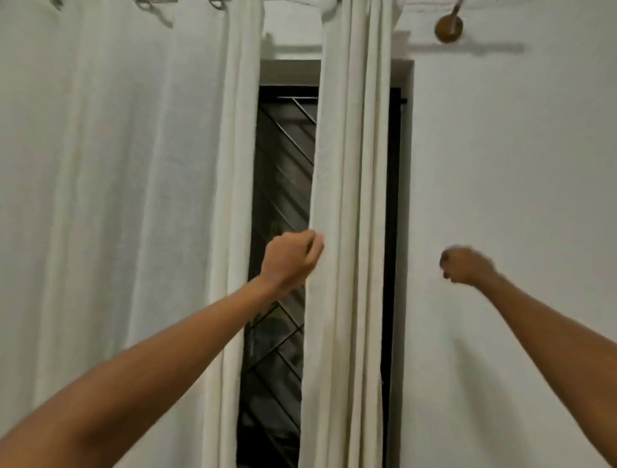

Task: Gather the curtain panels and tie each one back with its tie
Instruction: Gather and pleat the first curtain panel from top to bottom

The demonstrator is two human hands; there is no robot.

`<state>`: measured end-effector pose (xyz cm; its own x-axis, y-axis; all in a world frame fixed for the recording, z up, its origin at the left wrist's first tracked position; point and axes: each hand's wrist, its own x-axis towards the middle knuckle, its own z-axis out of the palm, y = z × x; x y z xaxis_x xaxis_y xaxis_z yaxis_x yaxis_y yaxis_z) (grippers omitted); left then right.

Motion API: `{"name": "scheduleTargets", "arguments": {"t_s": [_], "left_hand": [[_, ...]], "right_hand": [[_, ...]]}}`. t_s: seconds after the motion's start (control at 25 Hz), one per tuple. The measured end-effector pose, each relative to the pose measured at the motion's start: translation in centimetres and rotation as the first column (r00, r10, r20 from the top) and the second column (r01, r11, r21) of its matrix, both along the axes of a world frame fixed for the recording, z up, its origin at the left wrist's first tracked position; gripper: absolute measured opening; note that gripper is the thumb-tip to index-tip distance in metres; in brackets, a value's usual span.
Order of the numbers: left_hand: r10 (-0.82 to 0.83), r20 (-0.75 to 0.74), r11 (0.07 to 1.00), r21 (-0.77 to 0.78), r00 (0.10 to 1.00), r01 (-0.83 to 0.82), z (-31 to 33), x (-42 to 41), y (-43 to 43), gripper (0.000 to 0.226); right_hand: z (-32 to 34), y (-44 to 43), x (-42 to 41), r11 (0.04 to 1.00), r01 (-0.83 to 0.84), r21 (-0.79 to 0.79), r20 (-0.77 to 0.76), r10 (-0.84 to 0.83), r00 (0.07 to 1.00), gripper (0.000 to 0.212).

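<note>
Two off-white curtain panels hang from a rod at the top. The right panel (350,200) is bunched into narrow folds in front of the window's right side. My left hand (290,259) is shut on that panel's left edge at about mid height. The left panel (117,200) hangs wide and spread across the left half of the view. My right hand (467,265) is a closed fist in front of the bare wall, well right of the bunched panel and apart from it. No tie is visible.
Between the panels shows a dark window (280,173) with a diagonal metal grille. A round brown rod bracket (449,29) is fixed high on the white wall (517,167) at the right. Metal curtain rings (217,4) line the top edge.
</note>
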<state>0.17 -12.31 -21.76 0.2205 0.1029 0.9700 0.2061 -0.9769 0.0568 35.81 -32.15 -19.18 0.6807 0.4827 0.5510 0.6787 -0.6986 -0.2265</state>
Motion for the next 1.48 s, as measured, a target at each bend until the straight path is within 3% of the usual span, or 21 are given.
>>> {"name": "scheduleTargets", "arguments": {"t_s": [0.08,0.16,0.24,0.32,0.48,0.64,0.76,0.88,1.0,1.16,1.36,1.48], "left_hand": [[-0.019,-0.038,0.996,-0.083,0.999,0.016,1.5,-6.8,-2.3,0.045],[-0.013,-0.034,0.991,-0.135,0.999,0.009,2.9,-13.0,-3.1,0.05],[0.01,-0.077,0.983,-0.18,0.997,-0.024,6.1,-17.7,-3.7,0.056],[0.157,-0.148,0.958,-0.217,0.976,-0.187,10.0,-20.5,-4.5,0.058],[0.43,-0.186,0.873,-0.165,0.884,-0.459,16.4,-24.5,-5.6,0.066],[0.489,-0.222,0.815,-0.228,0.843,-0.533,18.3,-26.6,-5.7,0.065],[0.464,-0.214,0.801,-0.313,0.859,-0.511,19.0,-24.4,-5.2,0.064],[0.312,-0.179,0.863,-0.356,0.933,-0.357,19.3,-19.1,-4.1,0.059],[0.21,-0.158,0.902,-0.35,0.965,-0.253,22.1,-12.5,-4.6,0.055],[0.122,-0.091,0.955,-0.262,0.988,-0.142,27.6,-4.3,-7.0,0.051],[0.194,-0.078,0.979,-0.053,0.978,-0.199,35.0,2.0,-8.7,0.034],[0.224,-0.04,0.971,-0.073,0.974,-0.227,38.0,4.6,-7.4,0.035]], "right_hand": [[2.8,-3.5,-5.9,0.975,-0.178,0.131,-0.009,0.181,0.984,0.015],[2.7,-5.0,-11.4,0.93,-0.331,0.157,-0.096,0.348,0.932,0.016],[0.7,-6.4,-15.4,0.932,-0.359,0.052,-0.177,0.362,0.915,0.017],[-0.2,-8.0,-17.9,0.927,-0.373,-0.04,-0.221,0.356,0.908,0.017],[2.6,-10.4,-19.2,0.934,-0.351,0.058,-0.237,0.355,0.904,0.02],[2.0,-9.2,-20.6,0.907,-0.417,0.062,-0.222,0.42,0.88,0.02],[1.9,-7.0,-19.9,0.894,-0.445,0.052,-0.185,0.446,0.875,0.02],[4.0,-4.7,-18.6,0.89,-0.456,-0.018,-0.138,0.45,0.883,0.019],[10.3,-3.2,-16.6,0.888,-0.458,-0.038,-0.035,0.457,0.889,0.016],[21.1,-2.4,-15.4,0.884,-0.452,0.116,0.206,0.424,0.882,0.01],[29.8,0.4,-16.2,0.863,-0.492,0.113,0.421,0.407,0.811,0.045],[33.0,2.6,-15.5,0.849,-0.498,0.177,0.46,0.376,0.804,0.058]]}}
